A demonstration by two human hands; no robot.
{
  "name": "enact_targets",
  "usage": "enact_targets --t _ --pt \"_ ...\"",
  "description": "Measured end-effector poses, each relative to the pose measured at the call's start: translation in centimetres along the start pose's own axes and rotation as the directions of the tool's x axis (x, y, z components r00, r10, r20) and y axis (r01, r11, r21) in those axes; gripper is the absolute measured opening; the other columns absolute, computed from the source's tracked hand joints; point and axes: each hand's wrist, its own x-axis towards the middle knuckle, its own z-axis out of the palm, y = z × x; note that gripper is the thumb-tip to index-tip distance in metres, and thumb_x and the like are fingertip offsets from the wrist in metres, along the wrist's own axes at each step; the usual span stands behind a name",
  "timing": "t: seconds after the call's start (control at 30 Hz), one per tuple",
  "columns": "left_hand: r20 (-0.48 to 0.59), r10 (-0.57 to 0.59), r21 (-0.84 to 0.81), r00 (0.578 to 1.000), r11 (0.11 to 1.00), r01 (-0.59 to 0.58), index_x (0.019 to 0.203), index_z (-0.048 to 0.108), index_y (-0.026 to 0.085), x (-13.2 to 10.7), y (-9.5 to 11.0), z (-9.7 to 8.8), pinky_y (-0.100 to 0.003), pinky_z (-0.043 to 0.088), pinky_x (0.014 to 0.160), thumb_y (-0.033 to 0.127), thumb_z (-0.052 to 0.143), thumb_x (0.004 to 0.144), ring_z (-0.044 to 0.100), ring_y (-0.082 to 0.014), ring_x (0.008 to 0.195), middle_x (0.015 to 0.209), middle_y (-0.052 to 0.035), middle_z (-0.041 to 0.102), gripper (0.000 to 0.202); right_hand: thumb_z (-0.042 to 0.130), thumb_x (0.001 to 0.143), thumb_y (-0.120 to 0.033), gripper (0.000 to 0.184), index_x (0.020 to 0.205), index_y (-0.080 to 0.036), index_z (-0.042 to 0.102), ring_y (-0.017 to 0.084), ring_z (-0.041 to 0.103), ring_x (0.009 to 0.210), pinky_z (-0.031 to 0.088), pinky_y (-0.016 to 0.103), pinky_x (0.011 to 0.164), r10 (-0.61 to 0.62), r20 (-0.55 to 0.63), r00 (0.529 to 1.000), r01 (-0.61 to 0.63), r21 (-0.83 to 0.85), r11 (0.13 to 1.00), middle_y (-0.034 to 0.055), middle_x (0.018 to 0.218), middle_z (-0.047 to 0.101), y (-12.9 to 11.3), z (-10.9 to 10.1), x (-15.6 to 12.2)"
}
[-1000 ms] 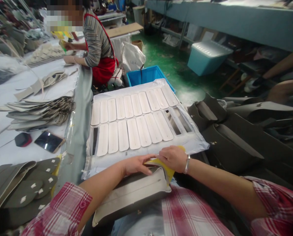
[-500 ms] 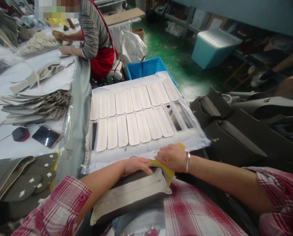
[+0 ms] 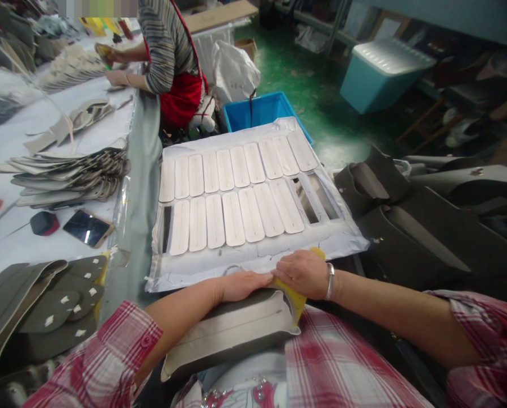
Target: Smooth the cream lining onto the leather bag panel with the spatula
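A dark grey-brown folded leather bag piece (image 3: pixel 232 331) lies across my lap, its pale gusset facing up with a line along the middle. My left hand (image 3: pixel 243 285) rests flat along its upper edge, fingers stretched to the right; the thumb is hidden. At the right end, my right hand (image 3: pixel 302 273) is closed around a yellow sheet (image 3: pixel 294 294), which runs down into the opening of the bag piece. Its fingers bend over the sheet, close to the tips of the left hand.
Ahead, pale rounded strips (image 3: pixel 245 215) lie in two rows on a white-covered board (image 3: pixel 202 263). Dark bag pieces (image 3: pixel 423 232) are piled at right. The left table holds stacked straps (image 3: pixel 75 175), a phone (image 3: pixel 88 228) and dark flaps (image 3: pixel 62 306). A co-worker (image 3: pixel 168 62) sits beyond, near a blue bin (image 3: pixel 262 110).
My left hand has slid slightly right, and its thumb, seen before on the front edge, is now tucked out of sight. My right hand still grips the yellow sheet. The view has shifted slightly.
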Motion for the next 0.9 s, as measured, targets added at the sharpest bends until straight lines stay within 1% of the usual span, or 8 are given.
enact_targets --t 0.13,0.23,0.37,0.47,0.63,0.77,0.83,0.9 --pt "0.032 0.140 -0.003 0.990 0.990 -0.140 0.100 0.061 0.019 0.2 -0.5 0.2 -0.029 0.036 0.100 0.052 0.024 0.091 0.053 -0.0190 0.104 0.108 -0.0018 0.061 0.051 0.034 0.097 -0.034 0.038 0.072 -0.016 0.057 0.016 0.056 0.063 0.028 0.028 0.057 0.010 0.050 0.999 -0.010 -0.014 1.000 0.0036 0.071 0.061 -0.3 -0.3 -0.1" --pt "0.034 0.155 0.003 0.987 0.988 -0.155 0.102 0.060 0.018 0.2 -0.7 0.3 -0.029 0.036 0.100 0.051 0.024 0.092 0.053 -0.0183 0.104 0.109 -0.0017 0.061 0.050 0.035 0.097 -0.033 0.037 0.072 -0.016 0.056 0.016 0.056 0.063 0.028 0.028 0.057 0.023 0.027 0.999 -0.024 0.004 1.000 0.0033 0.071 0.062 -0.6 0.1 -0.4" --pt "0.068 0.166 0.004 0.984 0.986 -0.167 0.118 0.055 0.018 0.1 -0.5 0.4 -0.027 0.032 0.104 0.052 0.026 0.092 0.050 -0.0182 0.112 0.122 -0.0025 0.056 0.052 0.037 0.097 -0.032 0.034 0.072 -0.016 0.056 0.015 0.055 0.062 0.028 0.028 0.058 0.059 -0.030 0.998 -0.058 0.035 0.998 0.0029 0.070 0.061 -1.1 0.9 -1.0" --pt "0.086 0.169 0.026 0.982 0.985 -0.172 0.124 0.051 0.017 0.2 -0.1 0.3 -0.028 0.029 0.107 0.052 0.025 0.092 0.048 -0.0191 0.116 0.128 -0.0044 0.051 0.055 0.037 0.096 -0.031 0.033 0.072 -0.016 0.056 0.016 0.056 0.062 0.029 0.029 0.057 0.102 -0.008 0.995 -0.102 0.025 0.994 0.0030 0.071 0.061 -1.4 0.9 -1.5" --pt "0.151 0.246 0.037 0.957 0.966 -0.254 0.132 0.044 0.021 -0.1 1.3 0.6 -0.029 0.026 0.109 0.047 0.027 0.094 0.043 -0.0190 0.122 0.133 -0.0027 0.046 0.048 0.033 0.097 -0.032 0.036 0.075 -0.017 0.058 0.021 0.059 0.064 0.033 0.031 0.057 0.206 0.049 0.977 -0.207 0.007 0.978 0.0048 0.072 0.063 -2.6 0.6 -2.7" --pt "0.140 0.160 0.132 0.977 0.975 -0.179 0.134 0.040 0.020 -0.5 2.4 1.2 -0.034 0.031 0.106 0.048 0.032 0.092 0.046 -0.0219 0.118 0.131 -0.0074 0.047 0.051 0.033 0.097 -0.031 0.035 0.079 -0.018 0.060 0.022 0.061 0.067 0.036 0.030 0.058 0.286 0.089 0.954 -0.289 0.020 0.957 0.0056 0.076 0.065 -3.9 0.5 -4.0" --pt "0.100 0.102 0.211 0.990 0.970 -0.121 0.134 0.038 0.020 -0.9 2.8 1.3 -0.036 0.036 0.100 0.053 0.037 0.090 0.050 -0.0244 0.113 0.127 -0.0095 0.050 0.055 0.031 0.097 -0.032 0.036 0.080 -0.018 0.061 0.022 0.061 0.067 0.036 0.030 0.058 0.338 0.098 0.936 -0.343 0.042 0.938 0.0062 0.076 0.065 -4.3 0.3 -4.3" --pt "0.052 0.056 0.294 0.997 0.953 -0.068 0.135 0.037 0.021 -1.5 3.3 1.3 -0.039 0.040 0.094 0.059 0.042 0.085 0.052 -0.0271 0.108 0.123 -0.0109 0.052 0.063 0.030 0.097 -0.035 0.040 0.079 -0.019 0.061 0.021 0.060 0.066 0.034 0.029 0.056 0.361 0.131 0.923 -0.372 0.075 0.925 0.0069 0.075 0.065 -4.1 -0.1 -4.5"
